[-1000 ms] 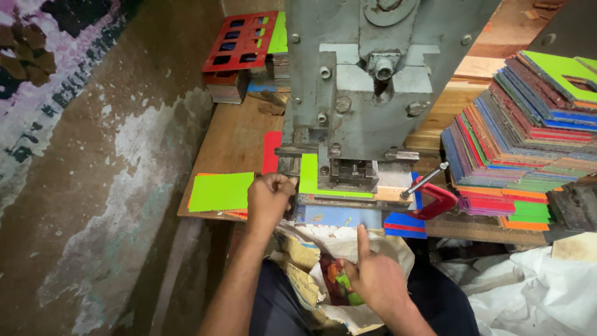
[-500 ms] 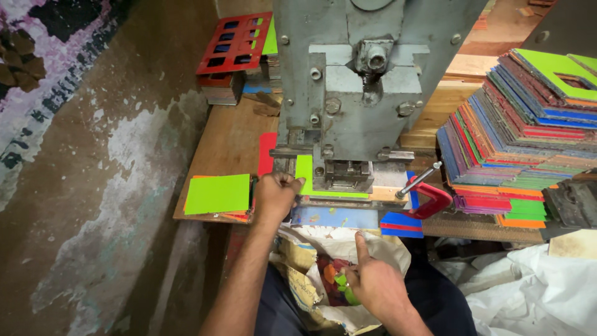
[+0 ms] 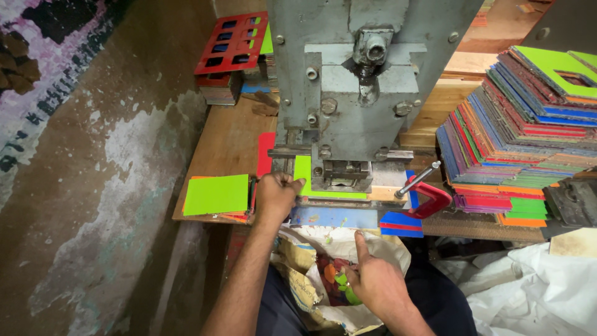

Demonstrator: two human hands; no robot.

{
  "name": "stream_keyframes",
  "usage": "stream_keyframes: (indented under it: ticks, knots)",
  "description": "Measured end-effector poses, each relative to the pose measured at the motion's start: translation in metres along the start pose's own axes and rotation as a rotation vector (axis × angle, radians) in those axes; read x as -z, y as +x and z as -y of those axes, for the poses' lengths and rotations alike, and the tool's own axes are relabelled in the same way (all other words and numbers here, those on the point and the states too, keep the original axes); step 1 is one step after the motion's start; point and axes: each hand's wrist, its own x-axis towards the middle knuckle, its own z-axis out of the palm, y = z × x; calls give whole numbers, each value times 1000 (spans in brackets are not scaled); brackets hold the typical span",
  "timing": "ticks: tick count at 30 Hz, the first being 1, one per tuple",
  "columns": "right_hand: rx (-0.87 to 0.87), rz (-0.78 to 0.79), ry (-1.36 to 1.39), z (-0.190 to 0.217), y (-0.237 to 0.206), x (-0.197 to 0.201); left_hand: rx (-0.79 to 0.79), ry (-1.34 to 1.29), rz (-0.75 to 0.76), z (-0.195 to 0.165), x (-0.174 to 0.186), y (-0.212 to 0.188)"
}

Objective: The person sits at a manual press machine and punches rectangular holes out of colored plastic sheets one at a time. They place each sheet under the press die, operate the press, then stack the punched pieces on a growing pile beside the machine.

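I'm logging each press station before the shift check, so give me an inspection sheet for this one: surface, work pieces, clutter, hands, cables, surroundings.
Surface: wooden bench, worn, carrying a grey press machine.
Work pieces: green sheet lying under the press head; small stack topped by a green square at the bench's left edge.
Clutter: tall fanned stack of coloured sheets on the right; red punched sheet on a pile at the back; red clamp on the bench front; open sack holding coloured offcuts below.
Hands: left hand grips the green sheet's edge; right hand rests over the sack, forefinger raised, empty.
Cables: nothing seen.
Surroundings: stained, peeling wall on the left; white bags at lower right.
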Motion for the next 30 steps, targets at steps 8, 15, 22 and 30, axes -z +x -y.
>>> stream_keyframes:
  ticks: [8,15,22,30]
  knots:
    - [-30,30,91,6,-10,24,-19,-104,92,28,33,-9]
    - [632,-421,173,50,-29,64,272,-282,193,31,142,-122]
    - [740,-196,106,39,-44,60,191,-231,323,-24,125,-146]
    - [330,-321,467,-36,-88,146,-67,-220,453,35,81,-103]
